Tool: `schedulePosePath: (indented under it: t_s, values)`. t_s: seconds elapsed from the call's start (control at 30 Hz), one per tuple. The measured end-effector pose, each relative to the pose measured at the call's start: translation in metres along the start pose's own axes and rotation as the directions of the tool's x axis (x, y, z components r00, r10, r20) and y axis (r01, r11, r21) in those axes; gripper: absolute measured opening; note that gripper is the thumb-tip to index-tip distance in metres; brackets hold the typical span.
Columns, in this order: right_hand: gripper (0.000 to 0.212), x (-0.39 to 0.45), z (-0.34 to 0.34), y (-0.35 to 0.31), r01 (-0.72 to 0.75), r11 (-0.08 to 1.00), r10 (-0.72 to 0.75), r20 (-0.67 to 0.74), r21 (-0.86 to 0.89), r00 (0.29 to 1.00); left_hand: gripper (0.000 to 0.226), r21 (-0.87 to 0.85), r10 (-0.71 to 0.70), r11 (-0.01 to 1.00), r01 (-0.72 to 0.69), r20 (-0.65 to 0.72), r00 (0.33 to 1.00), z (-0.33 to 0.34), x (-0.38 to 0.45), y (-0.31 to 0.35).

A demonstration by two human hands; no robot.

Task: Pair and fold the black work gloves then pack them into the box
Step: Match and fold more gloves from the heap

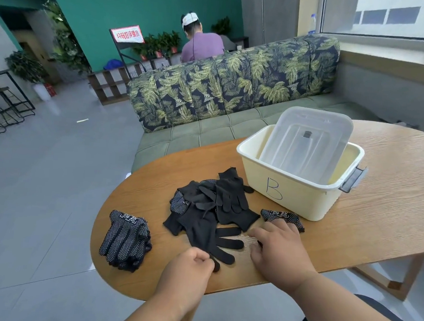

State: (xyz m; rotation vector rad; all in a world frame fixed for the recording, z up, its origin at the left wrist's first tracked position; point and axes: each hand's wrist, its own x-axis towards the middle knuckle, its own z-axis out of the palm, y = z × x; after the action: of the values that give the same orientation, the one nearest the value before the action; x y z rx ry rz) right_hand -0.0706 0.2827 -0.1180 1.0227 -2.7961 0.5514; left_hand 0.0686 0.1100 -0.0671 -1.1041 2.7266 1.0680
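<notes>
From the head view, we see a loose heap of black knit work gloves (210,208) in the middle of the rounded wooden table (377,222). A stacked set of dotted-palm black gloves (125,239) lies apart to the left, and a single dotted glove (282,216) rests just beside the cream plastic box marked B (291,198). A clear plastic lid (307,144) leans inside the box, and no gloves show in it.

Our left hand (185,271) is curled, pinching a fingertip of the nearest glove in the heap. Our right hand (280,250) lies spread and relaxed on the table, fingertips touching the single dotted glove, gripping nothing.

We judge we are still sorting: next we need to draw that glove free and find its mate.
</notes>
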Motion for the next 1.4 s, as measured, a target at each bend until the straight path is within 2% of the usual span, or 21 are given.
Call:
schedulePosePath:
  t_s: [0.1,0.33,0.53,0.63,0.7,0.8,0.9,1.1,1.23,1.33,1.4]
  values:
    - [0.037,0.0,0.001,-0.001,0.011,1.0,-0.011,0.035,-0.004,0.999,0.011,0.069,0.072,0.996,-0.065,-0.096,0.993,-0.004,0.007,0.004]
    - [0.034,-0.002,0.003,-0.002,0.021,0.998,-0.019,0.032,-0.055,0.999,0.041,0.044,0.097,0.995,-0.091,-0.16,0.982,-0.009,0.048,0.001]
    - [0.03,0.0,0.003,-0.004,-0.014,0.993,0.026,0.099,-0.115,0.995,0.045,0.005,0.012,1.0,-0.011,-0.1,0.995,-0.009,0.069,0.002]
    - [0.031,0.001,0.008,-0.01,-0.006,0.984,0.031,0.14,-0.177,0.99,0.042,-0.052,0.048,0.997,-0.057,-0.163,0.986,-0.008,0.068,0.002]
    - [0.044,0.002,0.01,-0.014,-0.01,0.988,0.036,0.167,-0.156,0.985,0.038,-0.097,0.072,0.991,-0.094,-0.211,0.975,-0.009,0.063,0.002]
    - [0.052,0.007,0.007,-0.016,0.017,0.985,0.011,0.162,-0.172,0.987,0.024,-0.247,0.065,0.957,-0.152,-0.329,0.942,-0.015,0.053,0.003]
    - [0.055,0.007,0.005,-0.019,0.041,0.985,-0.009,0.192,-0.165,0.981,0.015,-0.424,-0.005,0.887,-0.185,-0.409,0.913,-0.027,0.044,0.006]
    - [0.059,0.008,0.006,-0.028,0.086,0.982,-0.045,0.23,-0.171,0.972,0.017,-0.551,-0.069,0.813,-0.186,-0.409,0.91,-0.046,0.032,0.013]
    - [0.051,0.009,0.008,-0.028,0.07,0.99,-0.045,0.199,-0.119,0.979,0.018,-0.609,-0.099,0.776,-0.166,-0.377,0.921,-0.051,0.025,0.013]
    - [0.063,0.007,0.011,-0.032,0.113,0.99,-0.099,0.152,-0.09,0.983,0.02,-0.632,-0.127,0.76,-0.151,-0.373,0.919,-0.052,0.022,0.01]
    - [0.061,0.006,0.015,-0.035,0.149,0.984,-0.137,0.127,-0.093,0.982,0.02,-0.643,-0.133,0.752,-0.148,-0.367,0.92,-0.053,0.019,0.009]
